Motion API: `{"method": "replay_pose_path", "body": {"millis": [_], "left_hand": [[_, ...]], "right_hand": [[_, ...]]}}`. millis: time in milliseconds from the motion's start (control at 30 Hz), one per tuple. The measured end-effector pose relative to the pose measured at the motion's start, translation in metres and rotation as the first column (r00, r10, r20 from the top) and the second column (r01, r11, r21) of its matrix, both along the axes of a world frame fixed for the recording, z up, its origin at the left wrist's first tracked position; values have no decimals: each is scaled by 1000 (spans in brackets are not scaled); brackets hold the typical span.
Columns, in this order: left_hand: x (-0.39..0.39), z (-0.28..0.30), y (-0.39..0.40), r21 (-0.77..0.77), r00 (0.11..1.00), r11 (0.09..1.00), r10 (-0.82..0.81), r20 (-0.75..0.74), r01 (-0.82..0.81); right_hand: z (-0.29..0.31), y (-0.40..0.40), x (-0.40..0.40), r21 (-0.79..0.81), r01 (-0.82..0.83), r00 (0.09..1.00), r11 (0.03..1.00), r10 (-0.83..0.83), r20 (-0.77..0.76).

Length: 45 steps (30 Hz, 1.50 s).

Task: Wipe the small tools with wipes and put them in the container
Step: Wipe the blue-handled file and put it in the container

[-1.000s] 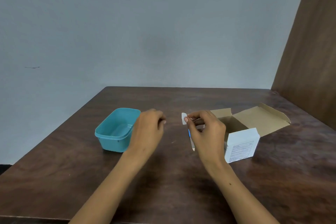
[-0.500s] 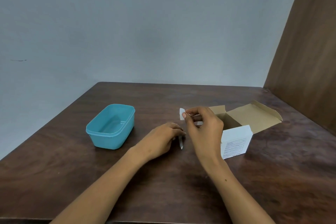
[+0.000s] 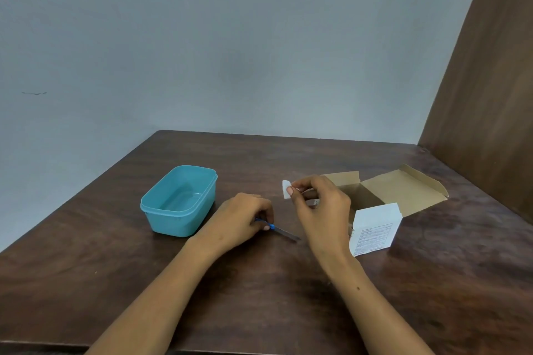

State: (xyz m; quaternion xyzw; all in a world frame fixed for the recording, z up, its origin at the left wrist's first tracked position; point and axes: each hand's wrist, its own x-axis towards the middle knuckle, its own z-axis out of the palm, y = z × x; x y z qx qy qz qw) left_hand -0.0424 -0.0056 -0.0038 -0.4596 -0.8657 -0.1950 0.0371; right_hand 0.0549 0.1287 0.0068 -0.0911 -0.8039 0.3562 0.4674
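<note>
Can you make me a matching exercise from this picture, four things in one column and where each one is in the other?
1. wipe
2. small tool
3. container
4. wipe box

A. open, right of both hands
B. left of both hands
C. pinched by the right hand
D. gripped by the left hand, at the table

Pairs: 1-C, 2-D, 3-B, 4-A

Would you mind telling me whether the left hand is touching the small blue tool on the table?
Touching. The head view shows the left hand with fingertips curled onto the blue end of the small tool, whose grey tip lies on the table.
</note>
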Motion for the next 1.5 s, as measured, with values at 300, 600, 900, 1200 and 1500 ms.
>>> {"method": "replay_pose_path", "body": {"millis": [300, 600, 900, 1200, 1500], "left_hand": [[5, 11, -1, 363, 919, 888, 143, 367, -283], [9, 19, -5, 475, 852, 805, 68, 519, -354], [13, 25, -11, 559, 674, 738, -193, 713, -379], [13, 25, -12, 576, 601, 729, -285, 747, -371], [17, 24, -10, 624, 580, 632, -319, 749, -460]], "right_hand": [[-2, -1, -1, 49, -5, 997, 999, 1, 83], [-2, 0, 0, 0, 2, 1000, 1000, -2, 14], [5, 1, 4, 104, 66, 992, 992, -54, -111], [4, -5, 5, 221, 68, 998, 973, -67, -11], [-2, -10, 1, 269, -115, 993, 956, 104, 55]]}}
